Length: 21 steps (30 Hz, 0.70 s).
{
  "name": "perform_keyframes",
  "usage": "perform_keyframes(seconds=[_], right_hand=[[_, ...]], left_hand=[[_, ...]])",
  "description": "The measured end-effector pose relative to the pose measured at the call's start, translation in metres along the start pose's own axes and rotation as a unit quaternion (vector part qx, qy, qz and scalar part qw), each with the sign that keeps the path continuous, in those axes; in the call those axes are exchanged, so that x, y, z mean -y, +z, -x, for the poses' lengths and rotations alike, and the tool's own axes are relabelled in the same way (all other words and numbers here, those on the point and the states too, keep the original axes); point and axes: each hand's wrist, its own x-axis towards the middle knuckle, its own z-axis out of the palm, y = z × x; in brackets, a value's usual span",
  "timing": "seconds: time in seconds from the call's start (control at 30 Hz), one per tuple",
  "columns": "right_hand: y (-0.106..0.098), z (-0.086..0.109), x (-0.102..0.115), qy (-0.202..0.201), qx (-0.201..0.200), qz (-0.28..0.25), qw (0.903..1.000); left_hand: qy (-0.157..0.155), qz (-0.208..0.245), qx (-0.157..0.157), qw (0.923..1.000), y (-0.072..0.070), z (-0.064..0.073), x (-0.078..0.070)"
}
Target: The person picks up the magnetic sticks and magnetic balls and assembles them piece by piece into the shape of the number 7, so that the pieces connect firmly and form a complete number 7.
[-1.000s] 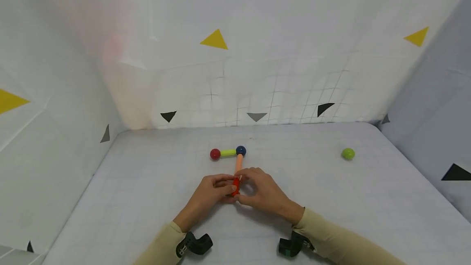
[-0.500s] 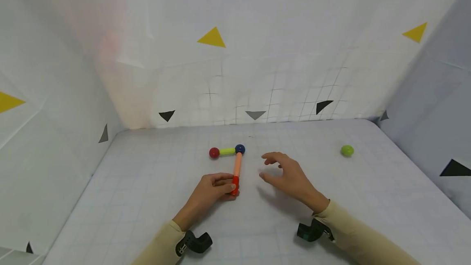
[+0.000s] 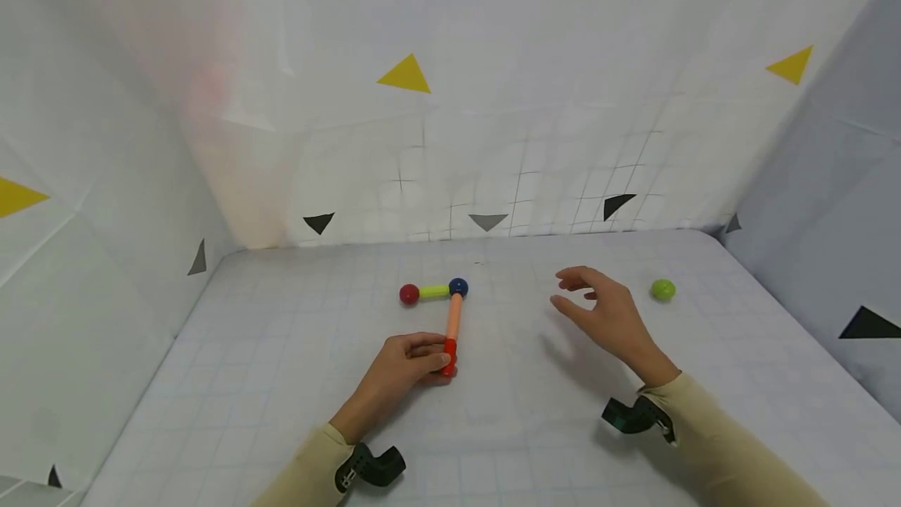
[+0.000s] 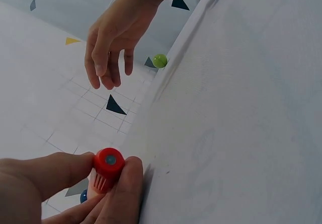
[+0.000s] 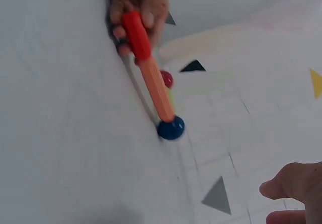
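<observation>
My left hand [image 3: 401,366] pinches a red magnetic building stick [image 3: 450,346] between thumb and fingers. In the left wrist view its near end shows a round metal tip. End to end with it runs an orange stick [image 3: 454,315], which reaches a dark blue ball [image 3: 458,287]. From that ball a yellow-green stick [image 3: 433,291] leads left to a dark red ball [image 3: 409,294]. My right hand [image 3: 612,319] is raised over the table to the right, fingers loosely bent and holding nothing. Nearest to it is a bright green ball [image 3: 663,289], just beyond on its right.
A white gridded sheet covers the table [image 3: 521,429]. White walls rise at the back and both sides, marked with yellow, black and grey triangles. A black wrist camera [image 3: 380,466] hangs at the left wrist, and another camera [image 3: 637,415] at the right.
My right hand has let go of the red stick and moved right and away, toward the green ball. My left hand keeps its grip, and the sticks and balls stay put.
</observation>
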Motion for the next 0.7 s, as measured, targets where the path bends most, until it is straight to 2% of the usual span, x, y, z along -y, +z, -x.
perform_keyframes(seconds=[0.3,0.53,0.7], right_hand=[[-0.036,-0.012,-0.036,0.02,-0.028,0.037,0.9987],[-0.056,-0.016,-0.065,0.096,-0.046,0.053,0.9929],[-0.067,-0.015,-0.086,0.145,-0.035,0.083,0.9854]], left_hand=[[0.0,0.001,0.001,1.0,0.0,0.001,0.0],[0.001,-0.002,0.003,1.0,0.0,0.001,0.0],[-0.002,-0.002,0.003,1.0,-0.001,0.0,0.0]])
